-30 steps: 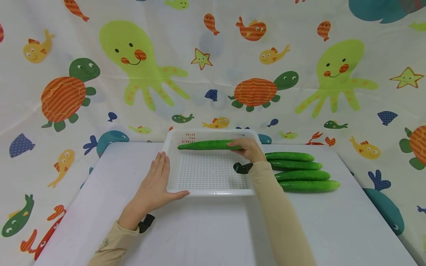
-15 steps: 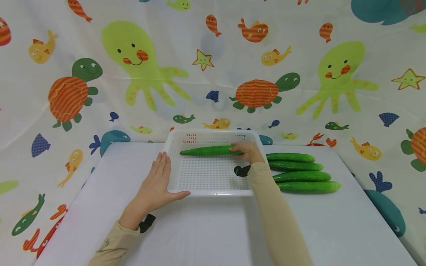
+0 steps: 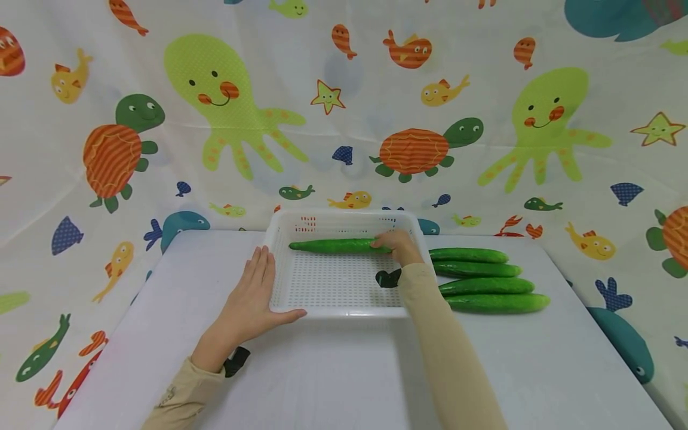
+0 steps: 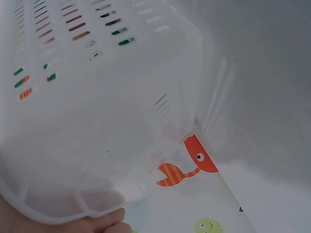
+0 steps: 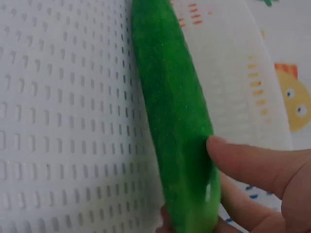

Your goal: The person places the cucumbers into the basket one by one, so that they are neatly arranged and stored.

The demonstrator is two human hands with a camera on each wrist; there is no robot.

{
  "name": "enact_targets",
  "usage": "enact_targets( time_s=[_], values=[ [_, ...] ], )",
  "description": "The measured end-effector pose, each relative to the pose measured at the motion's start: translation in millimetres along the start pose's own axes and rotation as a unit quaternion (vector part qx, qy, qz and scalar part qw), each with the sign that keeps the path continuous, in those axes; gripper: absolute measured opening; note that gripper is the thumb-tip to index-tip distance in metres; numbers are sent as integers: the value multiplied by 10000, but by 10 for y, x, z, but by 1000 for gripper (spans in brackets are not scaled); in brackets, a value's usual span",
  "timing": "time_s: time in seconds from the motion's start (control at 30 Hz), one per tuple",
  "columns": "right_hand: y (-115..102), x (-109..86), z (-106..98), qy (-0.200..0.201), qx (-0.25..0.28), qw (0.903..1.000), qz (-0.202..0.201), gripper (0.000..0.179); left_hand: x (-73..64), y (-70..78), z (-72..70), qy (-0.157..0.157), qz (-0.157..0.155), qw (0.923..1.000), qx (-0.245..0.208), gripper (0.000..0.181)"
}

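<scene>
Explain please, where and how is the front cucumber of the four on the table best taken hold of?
Probably around its middle, from above and the near side: the front cucumber lies flat, long and slim, pointing sideways, its near side free. The next cucumber lies close along its far side, and the right sleeve hides its left end.

Cucumber now lower in basket

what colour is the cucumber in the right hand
The cucumber is dark green, paler near the end; the right wrist view shows it best.
</scene>
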State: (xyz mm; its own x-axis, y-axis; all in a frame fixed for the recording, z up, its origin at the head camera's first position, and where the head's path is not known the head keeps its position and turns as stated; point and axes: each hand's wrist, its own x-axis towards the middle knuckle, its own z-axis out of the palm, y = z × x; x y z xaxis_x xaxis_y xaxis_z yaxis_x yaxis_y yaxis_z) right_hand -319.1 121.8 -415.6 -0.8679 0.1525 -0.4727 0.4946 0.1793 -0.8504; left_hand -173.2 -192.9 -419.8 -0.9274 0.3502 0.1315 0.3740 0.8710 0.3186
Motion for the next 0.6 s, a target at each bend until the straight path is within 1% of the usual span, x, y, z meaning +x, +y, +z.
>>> enact_targets(
  time_s=[0.1,0.17,0.33,0.43,0.47,0.6],
  values=[
    [-31,-46,19,115,-453,9987,-183,45,-2,5,-1,8,16,10000,-8,133],
    [-50,-56,27,166,-637,9975,-242,44,-3,8,-4,21,38,10000,-7,132],
    [-115,-73,0,220,-942,9951,-213,44,-4,9,-5,49,65,10000,-27,132],
    [-191,-131,-60,70,-1003,9945,-280,44,-4,6,-4,46,55,10000,-33,132],
    [-223,-163,-84,-2,-938,9951,-314,44,-4,5,-4,44,53,10000,-34,132],
    [-354,-308,-198,-425,-896,9934,-571,44,0,4,-6,39,61,10000,-35,132]
  ],
)
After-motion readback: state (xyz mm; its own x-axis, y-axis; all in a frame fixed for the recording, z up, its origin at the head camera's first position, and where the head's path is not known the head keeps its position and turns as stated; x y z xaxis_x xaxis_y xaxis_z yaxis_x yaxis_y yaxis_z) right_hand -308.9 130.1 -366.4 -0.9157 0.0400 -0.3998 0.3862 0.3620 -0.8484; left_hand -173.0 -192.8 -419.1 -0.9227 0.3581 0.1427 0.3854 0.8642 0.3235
